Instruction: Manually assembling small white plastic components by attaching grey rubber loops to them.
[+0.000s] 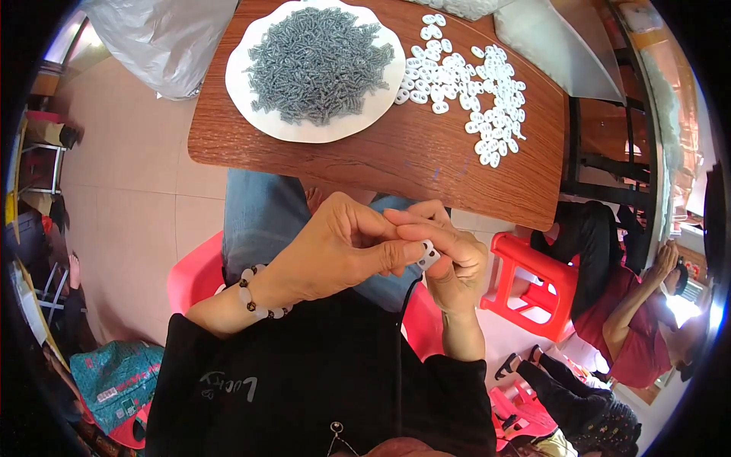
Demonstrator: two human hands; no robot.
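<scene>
Two hands on one white two-hole cord-lock piece (429, 256), yes? Where, exactly?

Over the lap, short of the worktop's (525, 183) near edge. L hand (343, 247) & R hand (453, 259) both pinch it, thumbs on it; other fingers bunched, some tips hidden.

Tips?

IMO: R steadies, L thumb presses straight & evenly. Can't tell if it's got a spring inside; any tilt could ping one out. Springs' (320, 65) scalloped plate (373, 116): far-L corner. Loose pieces (499, 114): nr R edge.
</scene>
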